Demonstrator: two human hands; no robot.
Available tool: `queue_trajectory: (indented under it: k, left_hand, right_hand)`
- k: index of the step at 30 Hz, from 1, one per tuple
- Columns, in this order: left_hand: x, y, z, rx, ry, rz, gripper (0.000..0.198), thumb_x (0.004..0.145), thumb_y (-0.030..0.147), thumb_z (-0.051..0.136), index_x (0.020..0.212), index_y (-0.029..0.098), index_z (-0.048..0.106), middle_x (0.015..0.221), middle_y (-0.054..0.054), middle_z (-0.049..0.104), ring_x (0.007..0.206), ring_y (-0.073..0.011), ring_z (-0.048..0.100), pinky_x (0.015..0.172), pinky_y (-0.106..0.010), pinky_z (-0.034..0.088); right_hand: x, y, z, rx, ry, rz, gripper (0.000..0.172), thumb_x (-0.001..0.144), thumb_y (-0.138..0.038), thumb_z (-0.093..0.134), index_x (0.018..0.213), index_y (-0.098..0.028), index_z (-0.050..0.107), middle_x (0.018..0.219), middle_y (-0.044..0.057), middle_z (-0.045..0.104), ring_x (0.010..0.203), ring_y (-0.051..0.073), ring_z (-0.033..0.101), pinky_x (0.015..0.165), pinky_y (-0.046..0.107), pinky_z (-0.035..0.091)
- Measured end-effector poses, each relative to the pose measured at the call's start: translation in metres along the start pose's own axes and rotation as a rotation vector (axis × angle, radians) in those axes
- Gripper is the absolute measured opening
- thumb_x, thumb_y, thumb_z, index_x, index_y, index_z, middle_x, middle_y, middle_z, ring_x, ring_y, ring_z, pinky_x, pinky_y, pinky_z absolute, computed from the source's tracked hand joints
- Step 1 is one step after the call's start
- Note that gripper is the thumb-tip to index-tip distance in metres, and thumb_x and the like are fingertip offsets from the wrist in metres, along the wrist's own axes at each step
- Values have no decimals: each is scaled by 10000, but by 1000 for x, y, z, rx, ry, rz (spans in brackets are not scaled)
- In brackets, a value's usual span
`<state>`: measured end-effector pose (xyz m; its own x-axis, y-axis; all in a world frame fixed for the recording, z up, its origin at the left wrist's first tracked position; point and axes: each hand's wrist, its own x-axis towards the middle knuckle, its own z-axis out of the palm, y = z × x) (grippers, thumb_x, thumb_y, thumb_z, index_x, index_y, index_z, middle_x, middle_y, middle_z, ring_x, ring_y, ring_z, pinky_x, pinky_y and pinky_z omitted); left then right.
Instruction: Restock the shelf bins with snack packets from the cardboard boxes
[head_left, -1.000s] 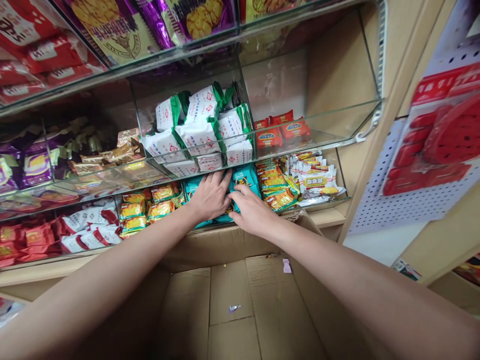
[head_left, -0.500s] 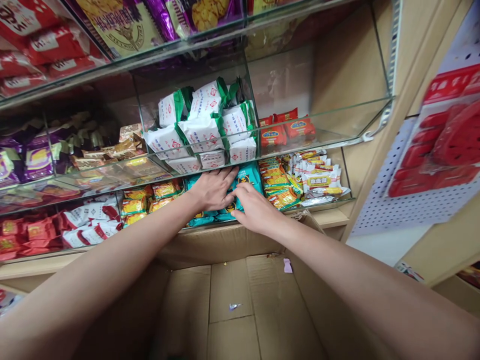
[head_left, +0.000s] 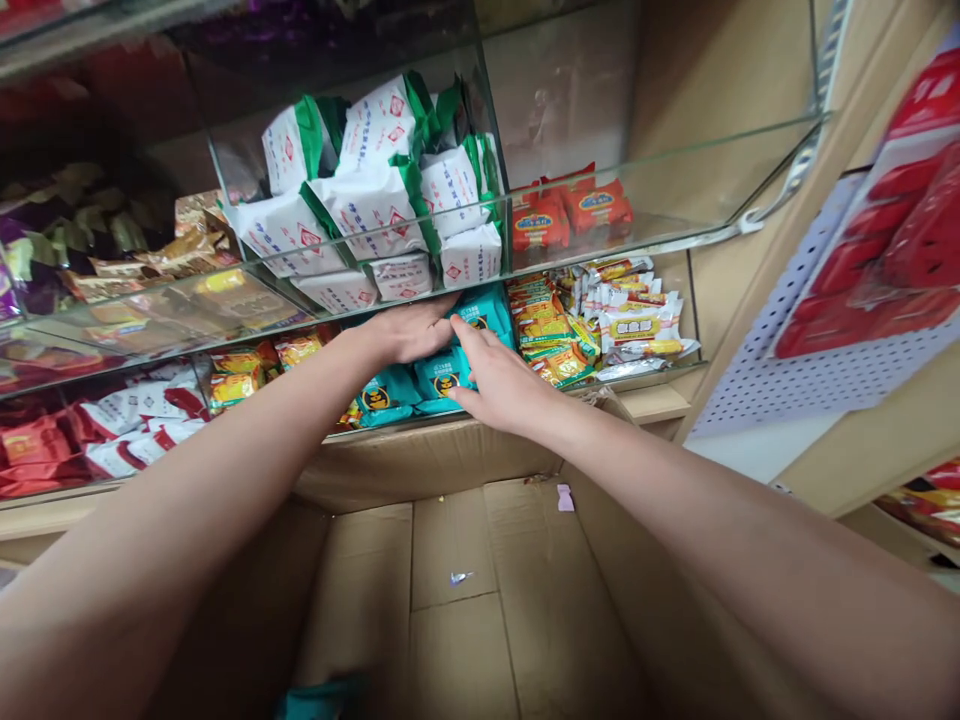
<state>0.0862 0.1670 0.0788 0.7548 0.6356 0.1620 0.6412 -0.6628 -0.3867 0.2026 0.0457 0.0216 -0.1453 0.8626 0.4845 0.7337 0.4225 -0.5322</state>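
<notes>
Several teal snack packets lie in a bottom-shelf compartment behind a low glass edge. Palm down, my left hand reaches over them, its fingertips partly hidden beneath the glass shelf above. My right hand rests on the packets from the right, thumb and forefinger apart, the other fingers mostly hidden. Neither hand lifts a packet. Below my arms stands an open cardboard box, with small scraps on its floor. A blurred teal item shows at the bottom edge of the view.
White-and-green packets are stacked on the glass shelf just above my hands. Orange-yellow packets and white-yellow sticks lie right of the teal ones. Red-and-white packets lie left. A pegboard stands at right.
The view has come closer to the shelf and shifted. My left fingers now reach farther under the upper shelf, and more teal packets show. A teal item has appeared at the bottom edge.
</notes>
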Motion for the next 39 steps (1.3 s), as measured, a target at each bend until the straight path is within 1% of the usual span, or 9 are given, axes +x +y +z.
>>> queue_trajectory:
  k: [6, 10, 14, 22, 25, 28, 31, 35, 39]
  left_hand:
    - [1, 11, 1, -97, 49, -85, 619, 860, 499, 119, 1340, 130, 248, 1324, -74, 413, 1244, -220, 309, 1026, -365, 227]
    - [5, 20, -4, -108, 124, -153, 657, 835, 575, 115, 1359, 192, 214, 1389, -47, 317, 1300, -243, 188, 1048, -409, 171]
    - [11, 22, -3, -110, 189, -179, 649, 825, 593, 146, 1366, 238, 189, 1416, -15, 260, 1311, -249, 146, 1056, -438, 138]
    - [10, 22, 0, -63, 180, -194, 670, 815, 606, 177, 1374, 235, 164, 1435, -9, 208, 1315, -260, 122, 1062, -423, 129]
    - [8, 21, -2, -65, 143, -170, 663, 824, 594, 164, 1374, 224, 163, 1425, -21, 236, 1307, -250, 158, 1058, -405, 134]
    - [4, 20, -2, -85, 133, -161, 665, 834, 585, 125, 1366, 191, 187, 1405, -47, 285, 1286, -234, 227, 1050, -373, 160]
    - [-4, 21, -3, -94, 157, -157, 656, 847, 565, 103, 1341, 156, 239, 1361, -79, 359, 1241, -218, 321, 1028, -341, 210]
    - [-18, 24, -3, -60, 136, -147, 619, 861, 537, 127, 1253, 121, 364, 1201, -126, 522, 1106, -225, 479, 944, -334, 323]
    - [-27, 25, -2, 0, 152, -129, 572, 859, 521, 206, 1200, 106, 401, 1134, -155, 553, 1054, -254, 515, 865, -341, 385]
  right_hand:
    - [0, -3, -3, 14, 1, 20, 705, 727, -192, 539, 1332, -70, 198, 1159, 184, 451, 1075, 262, 468, 885, 399, 421]
    - [0, -2, -2, 29, -8, 12, 708, 733, -202, 537, 1341, -97, 190, 1173, 180, 443, 1077, 256, 469, 863, 389, 428]
    - [1, -1, -2, 29, -26, 13, 697, 731, -216, 544, 1332, -84, 217, 1192, 187, 426, 1089, 257, 461, 867, 382, 422]
    - [2, -2, -2, 30, -36, 21, 680, 727, -209, 547, 1312, -49, 239, 1188, 197, 431, 1079, 249, 469, 867, 374, 426]
    - [1, -1, -1, 2, -11, -24, 619, 738, -207, 536, 1288, -62, 292, 1201, 183, 426, 1086, 234, 462, 878, 358, 423]
    - [-2, 0, -1, -89, 17, -87, 464, 755, -194, 509, 1201, -100, 422, 1217, 149, 412, 1072, 226, 476, 887, 341, 419]
    - [-6, 0, -3, -202, 17, -61, 339, 782, -190, 459, 1111, -124, 508, 1200, 137, 425, 1026, 236, 510, 874, 358, 424]
    - [-6, 1, -3, -260, -5, -29, 346, 782, -208, 463, 1119, -139, 503, 1174, 129, 445, 1037, 234, 502, 873, 345, 421]
    - [-4, -1, -2, -286, -42, -33, 376, 771, -218, 482, 1137, -134, 484, 1156, 122, 455, 1037, 228, 497, 865, 333, 422]
